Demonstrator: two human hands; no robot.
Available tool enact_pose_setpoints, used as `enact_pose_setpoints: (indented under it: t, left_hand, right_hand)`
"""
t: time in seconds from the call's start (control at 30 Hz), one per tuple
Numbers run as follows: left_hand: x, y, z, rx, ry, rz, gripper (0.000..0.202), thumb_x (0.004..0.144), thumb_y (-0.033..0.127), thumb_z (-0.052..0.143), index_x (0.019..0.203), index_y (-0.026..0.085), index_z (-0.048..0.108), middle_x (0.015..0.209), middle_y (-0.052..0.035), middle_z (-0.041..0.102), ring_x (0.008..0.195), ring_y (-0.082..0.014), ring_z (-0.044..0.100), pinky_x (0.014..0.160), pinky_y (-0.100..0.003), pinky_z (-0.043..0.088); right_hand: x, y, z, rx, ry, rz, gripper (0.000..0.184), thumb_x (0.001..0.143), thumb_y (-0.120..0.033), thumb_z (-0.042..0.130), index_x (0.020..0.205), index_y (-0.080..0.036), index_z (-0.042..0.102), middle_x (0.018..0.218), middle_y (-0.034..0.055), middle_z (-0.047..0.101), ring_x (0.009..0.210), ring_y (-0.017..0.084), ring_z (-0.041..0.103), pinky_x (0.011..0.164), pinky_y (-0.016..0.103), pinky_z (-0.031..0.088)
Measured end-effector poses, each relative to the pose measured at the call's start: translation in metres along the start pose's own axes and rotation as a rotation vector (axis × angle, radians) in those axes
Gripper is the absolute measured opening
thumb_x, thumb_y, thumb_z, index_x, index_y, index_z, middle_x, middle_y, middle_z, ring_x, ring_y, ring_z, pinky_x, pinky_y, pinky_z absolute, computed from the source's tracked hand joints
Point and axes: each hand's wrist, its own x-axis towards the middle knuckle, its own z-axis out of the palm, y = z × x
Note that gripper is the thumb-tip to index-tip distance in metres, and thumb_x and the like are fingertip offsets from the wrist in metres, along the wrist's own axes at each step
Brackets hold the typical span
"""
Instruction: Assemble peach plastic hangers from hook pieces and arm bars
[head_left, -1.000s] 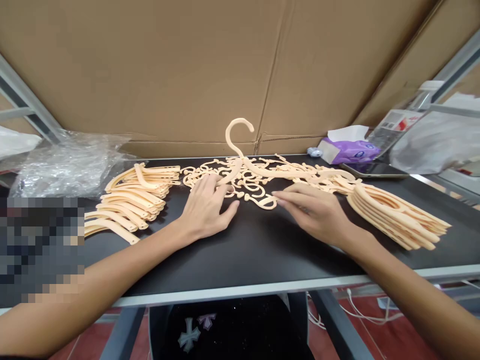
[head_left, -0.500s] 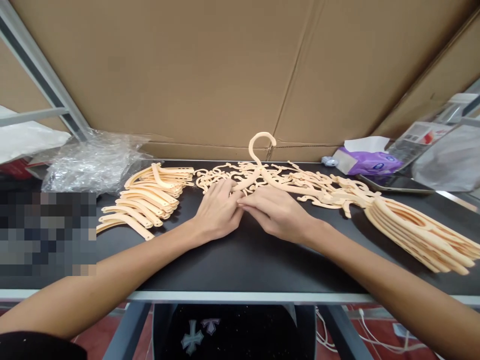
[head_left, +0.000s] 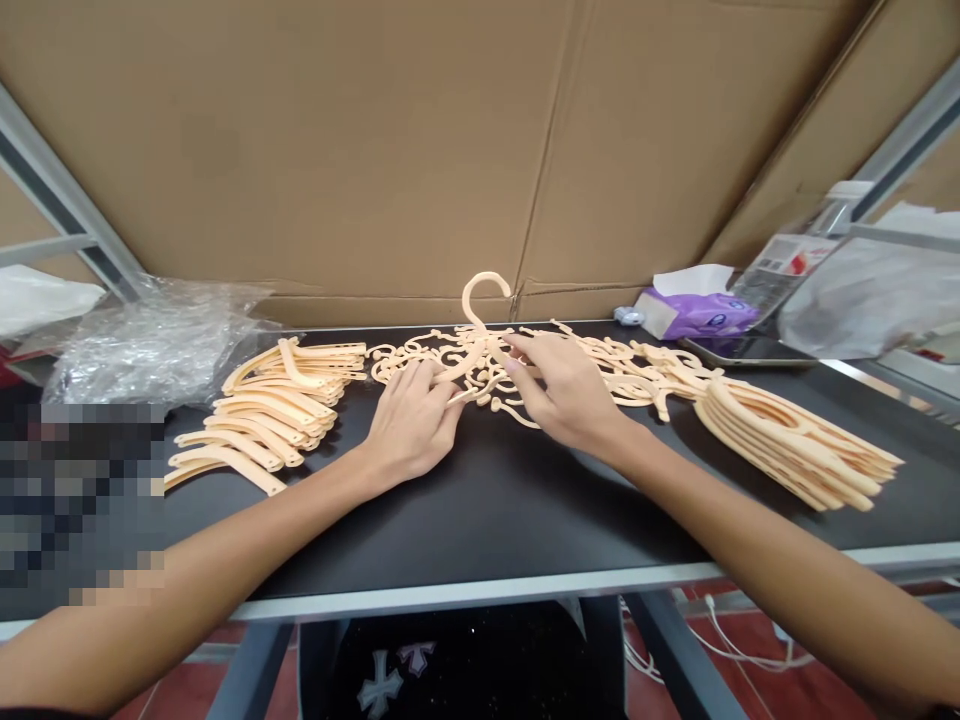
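Observation:
A cream plastic clothes hanger point(head_left: 471, 362) is held up between my hands, its hook standing upright at the back. My left hand point(head_left: 412, 420) is closed round the hanger's left arm, with a thin cream strip showing by the fingertips. Thumb and fingers of my right hand point(head_left: 566, 390) grip the hanger's right arm just below the hook; that arm is mostly hidden behind the hand. Behind and under the hanger lies a tangled heap of loose cream hook pieces point(head_left: 637, 390).
Curved cream arm pieces point(head_left: 255, 430) lie stacked at left, beside clear plastic bags point(head_left: 157, 335). Folded hangers point(head_left: 795, 440) are piled at right. Behind them are a purple tissue pack point(head_left: 705, 312), a dark flat device point(head_left: 750, 351) and a bottle point(head_left: 795, 255). Cardboard point(head_left: 360, 150) walls the back.
My right hand has moved away from my left, up along the hanger to just below its hook. My left hand stays on the left arm. The view has shifted slightly.

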Motion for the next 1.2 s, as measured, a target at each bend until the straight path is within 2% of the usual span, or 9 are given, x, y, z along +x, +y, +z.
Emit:
enact_pose_setpoints:
  t: [0.17, 0.37, 0.63, 0.7, 0.77, 0.87, 1.0, 1.1, 1.2]
  left_hand:
    - [0.0, 0.001, -0.001, -0.007, -0.008, -0.02, 0.019, 0.095, 0.025, 0.049, 0.097, 0.017, 0.066, 0.108, -0.0112, 0.06, 0.101, -0.027, 0.054, 0.091, -0.045, 0.047]
    - [0.001, 0.004, -0.005, -0.093, -0.008, -0.006, 0.028, 0.1, 0.027, 0.038, 0.095, 0.017, 0.063, 0.105, -0.0111, 0.06, 0.099, -0.0257, 0.054, 0.092, -0.044, 0.045]
    - [0.0, 0.001, -0.006, -0.125, 0.139, -0.03, 0.023, 0.098, 0.02, 0.041, 0.111, 0.021, 0.06, 0.136, -0.0132, 0.052, 0.131, -0.0274, 0.045, 0.107, -0.051, 0.03]
    - [0.0, -0.002, -0.006, -0.11, 0.214, -0.004, 0.024, 0.097, 0.018, 0.042, 0.11, 0.021, 0.062, 0.132, -0.0131, 0.055, 0.128, -0.0265, 0.049, 0.105, -0.048, 0.032]
    - [0.0, -0.005, -0.005, -0.094, 0.253, 0.07, 0.024, 0.095, 0.014, 0.042, 0.103, 0.019, 0.064, 0.111, -0.0099, 0.064, 0.11, -0.0236, 0.058, 0.098, -0.044, 0.035]
    - [0.002, -0.009, -0.004, -0.056, 0.178, 0.167, 0.025, 0.091, 0.01, 0.04, 0.088, 0.018, 0.063, 0.085, -0.004, 0.067, 0.086, -0.0198, 0.062, 0.087, -0.039, 0.039]
    - [0.003, -0.014, -0.005, 0.021, 0.017, 0.114, 0.022, 0.086, 0.013, 0.043, 0.081, 0.019, 0.063, 0.081, -0.0043, 0.069, 0.082, -0.0214, 0.062, 0.083, -0.039, 0.04]
    - [0.003, -0.019, -0.006, 0.05, -0.039, 0.054, 0.019, 0.084, 0.013, 0.048, 0.076, 0.019, 0.064, 0.079, -0.0048, 0.07, 0.079, -0.0238, 0.062, 0.079, -0.041, 0.04]
    - [0.004, -0.022, -0.006, 0.076, -0.08, 0.004, 0.02, 0.086, 0.014, 0.048, 0.077, 0.018, 0.066, 0.081, -0.0071, 0.071, 0.085, -0.0277, 0.062, 0.08, -0.043, 0.042]
  right_hand:
    - [-0.005, 0.001, 0.008, 0.008, -0.134, 0.091, 0.033, 0.102, -0.027, 0.04, 0.123, -0.017, 0.064, 0.112, 0.0139, 0.075, 0.099, 0.028, 0.069, 0.091, 0.044, 0.049]
    - [-0.003, 0.001, 0.008, 0.012, -0.102, 0.1, 0.033, 0.102, -0.025, 0.04, 0.124, -0.016, 0.063, 0.115, 0.015, 0.074, 0.104, 0.029, 0.068, 0.091, 0.044, 0.049]
    - [0.0, 0.009, 0.005, -0.001, -0.048, 0.138, 0.034, 0.102, -0.027, 0.039, 0.123, -0.014, 0.064, 0.114, 0.0161, 0.074, 0.103, 0.029, 0.068, 0.09, 0.043, 0.048]
    - [0.0, 0.011, 0.004, -0.012, -0.042, 0.15, 0.034, 0.102, -0.027, 0.04, 0.122, -0.014, 0.065, 0.114, 0.0158, 0.074, 0.102, 0.029, 0.068, 0.09, 0.043, 0.047]
    - [0.001, 0.013, 0.004, -0.018, -0.036, 0.154, 0.034, 0.102, -0.027, 0.04, 0.122, -0.014, 0.064, 0.114, 0.0147, 0.074, 0.101, 0.029, 0.068, 0.089, 0.042, 0.047]
    - [0.001, 0.014, 0.003, -0.035, -0.016, 0.15, 0.034, 0.103, -0.028, 0.04, 0.122, -0.015, 0.064, 0.116, 0.0138, 0.074, 0.101, 0.028, 0.068, 0.088, 0.041, 0.046]
    - [0.001, 0.016, 0.002, -0.057, -0.005, 0.15, 0.034, 0.103, -0.029, 0.04, 0.122, -0.016, 0.064, 0.11, 0.0122, 0.075, 0.097, 0.028, 0.068, 0.085, 0.04, 0.046]
    - [0.001, 0.018, 0.001, -0.069, 0.001, 0.156, 0.034, 0.103, -0.029, 0.04, 0.121, -0.016, 0.064, 0.11, 0.0118, 0.075, 0.096, 0.028, 0.068, 0.083, 0.04, 0.045]
    - [0.002, 0.018, 0.001, -0.077, 0.016, 0.168, 0.033, 0.102, -0.028, 0.039, 0.12, -0.015, 0.065, 0.111, 0.0119, 0.075, 0.095, 0.028, 0.069, 0.082, 0.041, 0.045]
